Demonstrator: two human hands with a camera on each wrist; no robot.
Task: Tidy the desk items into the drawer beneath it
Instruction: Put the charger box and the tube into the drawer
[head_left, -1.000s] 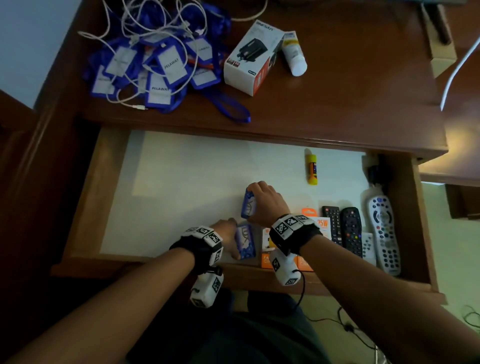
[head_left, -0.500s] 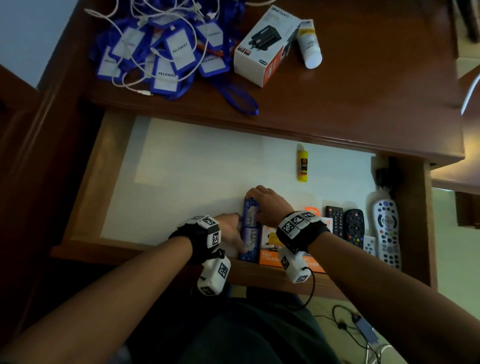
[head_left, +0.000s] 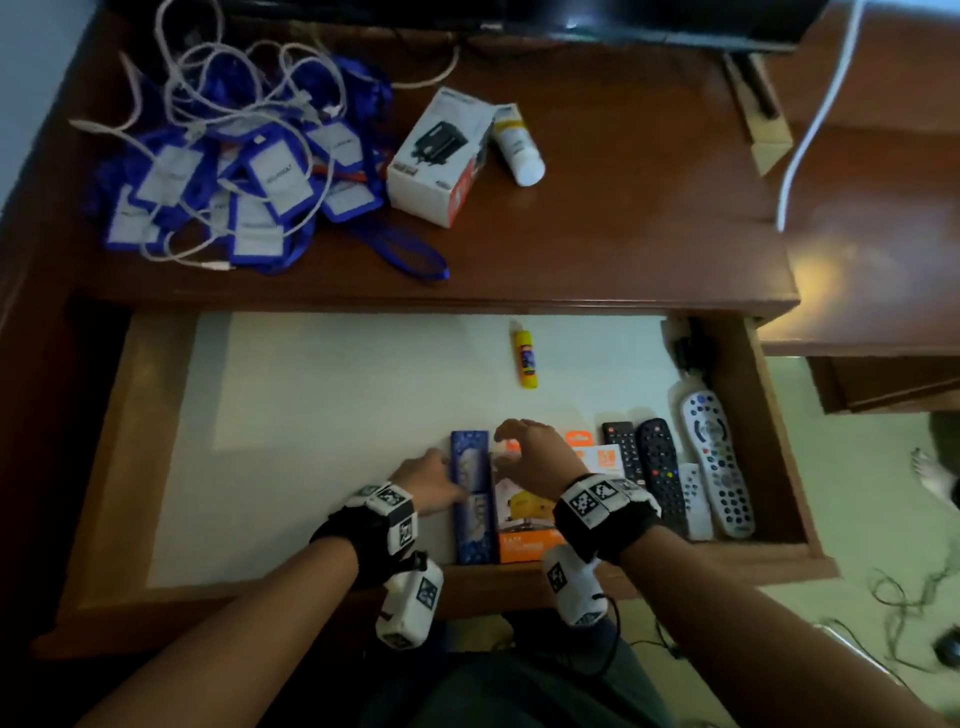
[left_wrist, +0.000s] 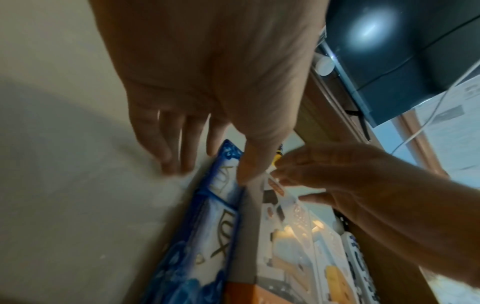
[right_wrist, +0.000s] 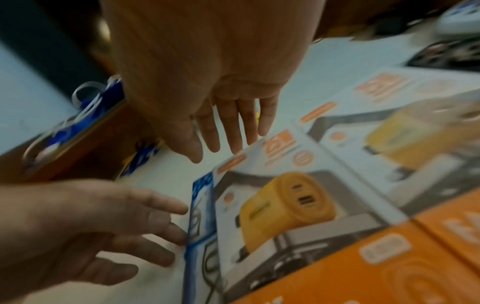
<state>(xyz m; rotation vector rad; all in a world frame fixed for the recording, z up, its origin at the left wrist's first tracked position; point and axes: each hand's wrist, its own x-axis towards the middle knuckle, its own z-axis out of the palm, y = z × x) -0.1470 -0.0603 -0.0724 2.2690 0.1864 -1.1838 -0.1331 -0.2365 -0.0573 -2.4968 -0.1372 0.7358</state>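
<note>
Now, soap boxes: two blue boxes (head_left: 471, 501) lie end to end in the drawer's front part, directly between the two hands; their right edge sits against the charger box.
Left hand: left hand (head_left: 428, 480) lies just left of the soap boxes, fingers (left_wrist: 166, 152) straight and spread, tips at the boxes' left edge; it grips nothing.
Right hand: right hand (head_left: 530, 457) hovers just right of the soap boxes, over the charger box, fingers (right_wrist: 228, 127) loose and apart, holding nothing.
Charger box: an orange-and-white box (head_left: 524, 525) under the right hand, with a second like it (head_left: 605, 457) to that hand's right.
Remotes: two black ones (head_left: 657, 467) and two white ones (head_left: 714, 457) further right of the right hand, side by side along the drawer's right wall.
Glue stick: yellow (head_left: 524, 356), beyond the right hand, well apart from it.
Drawer: pulled out (head_left: 119, 441), pale lining.
Worktop: beyond both hands (head_left: 623, 234); it carries a heap of blue lanyards (head_left: 234, 176) tangled with white cable, a white adapter box (head_left: 441, 156) and a small white bottle (head_left: 517, 145) touching it.
</note>
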